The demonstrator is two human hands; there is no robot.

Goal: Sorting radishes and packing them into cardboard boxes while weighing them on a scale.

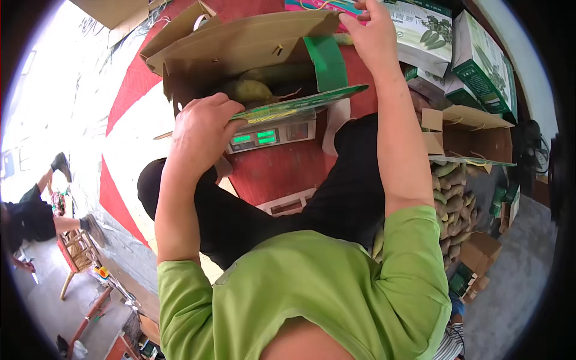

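An open cardboard box (252, 48), brown inside with a green printed outside, rests on a digital scale (273, 137) between my knees. Green radishes (252, 91) lie inside it, one with a thin root pointing right. My left hand (204, 132) is closed over the box's near flap at its left end. At the far right corner, my right hand (373, 39) has its thumb against the tip of the long far flap, fingers bent around it. A small green side flap (327, 63) stands up at the box's right end.
White and green printed cartons (420, 30) are stacked at the far right. Another open box (474, 138) sits at right, beside a heap of radishes (453, 204). A red stool (77, 252) and another person's legs (66, 225) are at left.
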